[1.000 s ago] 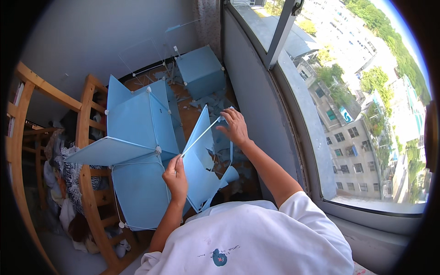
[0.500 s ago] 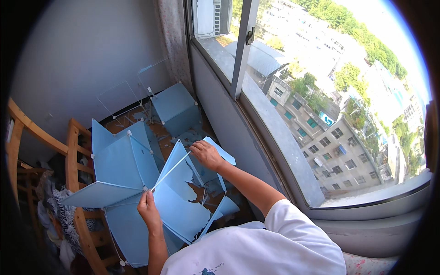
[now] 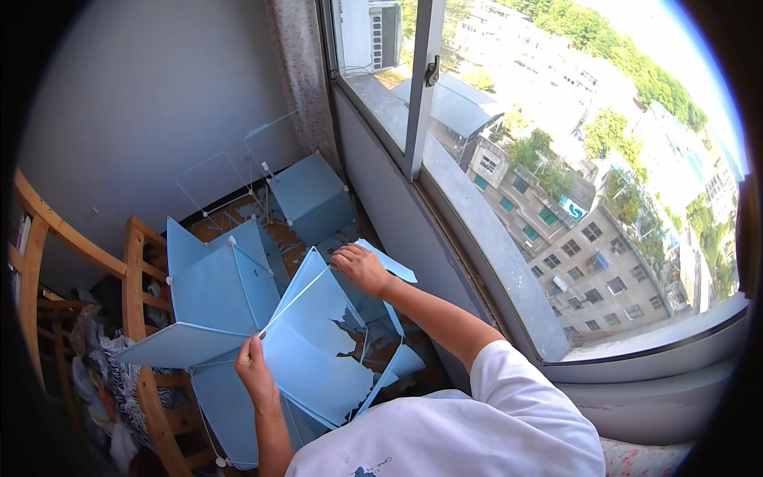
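Note:
A thin white rod (image 3: 300,296) runs slantwise between my two hands, along the edge of a torn light-blue panel (image 3: 306,338). My left hand (image 3: 256,372) pinches its near-left end, where several blue panels meet; the joint there is partly covered by my fingers. Its far-right end is in my right hand (image 3: 363,269), fingers curled round it beside the panel's upper corner. Ragged holes open in the torn panel's right side. To the left stand joined blue panels (image 3: 208,278) with white round connectors at their corners, one panel (image 3: 183,345) sticking out leftward.
A blue cube (image 3: 314,195) stands in the far corner beside bare wire frames (image 3: 211,179). Blue scraps lie on the floor (image 3: 294,256). A wooden frame (image 3: 131,294) with cloth behind it bounds the left; the window sill (image 3: 477,238) and wall bound the right.
The whole view has shifted slightly, so the scene sits a little lower and to the right. My left hand has moved slightly left against the panels; both hands keep hold of the rod.

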A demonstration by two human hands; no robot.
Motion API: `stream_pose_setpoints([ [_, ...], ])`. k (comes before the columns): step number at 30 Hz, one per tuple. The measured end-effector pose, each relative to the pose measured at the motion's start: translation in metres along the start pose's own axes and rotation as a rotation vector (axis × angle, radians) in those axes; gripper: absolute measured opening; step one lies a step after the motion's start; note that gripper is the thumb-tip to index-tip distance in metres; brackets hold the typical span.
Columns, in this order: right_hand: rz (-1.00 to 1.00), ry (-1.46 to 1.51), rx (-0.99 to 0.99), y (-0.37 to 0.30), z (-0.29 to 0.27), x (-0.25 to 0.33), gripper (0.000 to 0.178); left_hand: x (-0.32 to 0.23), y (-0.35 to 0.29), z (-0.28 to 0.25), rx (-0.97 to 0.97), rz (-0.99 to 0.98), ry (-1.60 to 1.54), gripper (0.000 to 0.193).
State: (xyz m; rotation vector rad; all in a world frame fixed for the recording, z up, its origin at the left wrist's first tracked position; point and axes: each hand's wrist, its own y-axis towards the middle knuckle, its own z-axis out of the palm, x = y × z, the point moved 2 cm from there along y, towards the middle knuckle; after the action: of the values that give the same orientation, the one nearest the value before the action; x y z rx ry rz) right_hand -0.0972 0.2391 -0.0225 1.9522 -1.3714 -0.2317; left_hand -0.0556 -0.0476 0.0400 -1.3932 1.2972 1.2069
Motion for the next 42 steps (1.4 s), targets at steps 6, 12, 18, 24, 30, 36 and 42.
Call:
stream_pose_setpoints([
  [6, 0.053, 0.250, 0.063, 0.006, -0.014, -0.010, 0.010, 0.009, 0.002, -0.005, 0.012, 0.016, -0.028, 0.024],
  [12, 0.112, 0.261, 0.090, 0.005, -0.020, -0.005, 0.016, 0.001, -0.002, -0.005, 0.006, 0.058, 0.006, 0.022],
  [18, 0.234, 0.336, 0.099, 0.002, -0.016, 0.001, 0.021, -0.003, -0.012, -0.002, -0.011, 0.044, 0.010, 0.021],
  [24, 0.335, 0.536, 0.150, 0.003, -0.012, 0.001, 0.027, 0.002, -0.017, -0.002, -0.040, 0.101, 0.024, 0.021],
  [30, 0.526, 0.630, 0.265, 0.001, -0.006, 0.001, 0.023, 0.002, -0.024, -0.002, -0.052, 0.144, 0.133, 0.020],
  [36, 0.687, 0.664, 0.322, -0.009, 0.008, -0.002, 0.023, -0.010, -0.031, 0.002, -0.031, 0.159, 0.237, 0.020],
  [42, 0.708, 0.600, 0.419, -0.009, 0.012, -0.005, 0.027, 0.000, -0.034, 0.005, -0.062, 0.222, 0.229, 0.020],
])
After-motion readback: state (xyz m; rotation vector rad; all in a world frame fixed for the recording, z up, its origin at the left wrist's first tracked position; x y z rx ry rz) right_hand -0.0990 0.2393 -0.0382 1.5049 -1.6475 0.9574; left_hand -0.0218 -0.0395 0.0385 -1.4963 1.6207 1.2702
